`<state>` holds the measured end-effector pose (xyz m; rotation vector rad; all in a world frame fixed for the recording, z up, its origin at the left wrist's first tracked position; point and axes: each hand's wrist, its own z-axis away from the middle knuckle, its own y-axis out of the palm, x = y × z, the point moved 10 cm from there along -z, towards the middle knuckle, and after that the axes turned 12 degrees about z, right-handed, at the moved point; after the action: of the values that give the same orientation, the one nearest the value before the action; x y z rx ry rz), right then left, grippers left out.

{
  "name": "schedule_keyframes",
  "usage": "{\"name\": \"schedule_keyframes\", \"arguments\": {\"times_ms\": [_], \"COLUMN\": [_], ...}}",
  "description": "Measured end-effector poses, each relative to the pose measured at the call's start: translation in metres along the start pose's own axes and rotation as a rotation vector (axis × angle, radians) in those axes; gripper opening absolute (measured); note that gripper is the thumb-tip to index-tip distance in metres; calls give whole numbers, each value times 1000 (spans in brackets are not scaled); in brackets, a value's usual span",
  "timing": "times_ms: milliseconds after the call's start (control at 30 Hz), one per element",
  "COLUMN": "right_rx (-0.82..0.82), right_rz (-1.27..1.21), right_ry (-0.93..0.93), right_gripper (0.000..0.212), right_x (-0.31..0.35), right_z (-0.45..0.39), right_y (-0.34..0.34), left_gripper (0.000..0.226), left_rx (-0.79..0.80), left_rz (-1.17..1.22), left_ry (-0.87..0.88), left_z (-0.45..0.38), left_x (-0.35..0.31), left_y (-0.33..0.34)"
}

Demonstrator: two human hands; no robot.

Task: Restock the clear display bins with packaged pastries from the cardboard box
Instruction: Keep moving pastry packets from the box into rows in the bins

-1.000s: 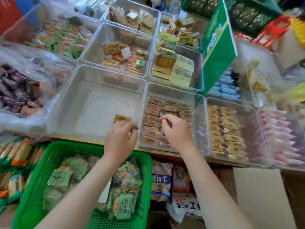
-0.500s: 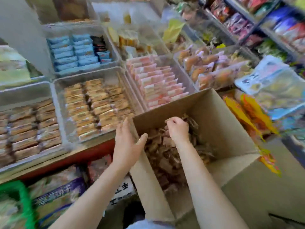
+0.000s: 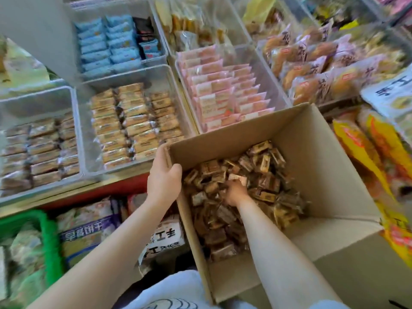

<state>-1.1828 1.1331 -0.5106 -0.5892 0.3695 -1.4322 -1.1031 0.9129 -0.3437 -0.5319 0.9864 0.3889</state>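
An open cardboard box (image 3: pixel 316 152) stands in front of me, holding a loose heap of brown packaged pastries (image 3: pixel 265 161). My left hand (image 3: pixel 163 179) grips the top of the box's left wall near its far corner, thumb inside and fingers outside. Down in the heap, my right hand (image 3: pixel 234 192) curls its fingers round some packets; the fingertips are hidden among them. Beyond the box sit clear display bins: one with rows of tan pastries (image 3: pixel 133 123) and, to its left, one with darker brown pastries (image 3: pixel 40 148).
A clear bin of pink packets (image 3: pixel 223 90) touches the box's far edge. Behind it are a bin of blue packets (image 3: pixel 107 43) and bagged buns (image 3: pixel 312 63). Yellow snack bags (image 3: pixel 367 150) crowd the right. A green basket (image 3: pixel 50 237) and printed bags (image 3: pixel 89 226) sit below the red shelf edge (image 3: pixel 111 186).
My view swung right from the display bins to the box. My left hand went from flat against the box's wall to gripping its top edge, and my right hand pushed deeper into the heap.
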Motion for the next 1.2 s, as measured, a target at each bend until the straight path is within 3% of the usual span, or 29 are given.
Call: {"name": "schedule_keyframes", "arguments": {"times_ms": [200,300,367,500,567,667,767,867,967,1067,1200], "right_rx": [-185,-302,-285,-3,54,-68,2,59,71,85,158], "right_rz": [-238,-371,-283,-3,78,115,-170,-663,-1080,-1060,-971], "right_ry": [-45,-25,-38,-83,-40,-9,-101,-218,-459,-681,-791], "right_gripper": [16,17,17,55,67,41,18,28,28,32,60], "right_x": [16,18,22,32,26,26,44,71,99,139,215], "right_z": [12,20,22,20,10,0,20,63,112,157,196], "right_y": [-47,-73,-73,-14,20,26,8,-36,-82,-104,-95], "left_gripper": [58,59,62,69,71,71,71,63,34,28,26], "left_rx": [35,80,108,145,151,157,149,176,209,145,171], "left_rz": [-13,-8,-17,-92,-130,-159,-167,-112,106,315,469], "left_ry": [-1,-12,-15,-22,-16,-7,-5,-4,-84,-65,95], "left_z": [2,2,1,-2,-1,1,0,2,4,10,20], "left_x": [-1,0,0,2,0,0,-2,-6,-7,-24,-50], "left_y": [-1,-1,-1,-5,-6,-4,-4,-2,-9,-50,-116]}}
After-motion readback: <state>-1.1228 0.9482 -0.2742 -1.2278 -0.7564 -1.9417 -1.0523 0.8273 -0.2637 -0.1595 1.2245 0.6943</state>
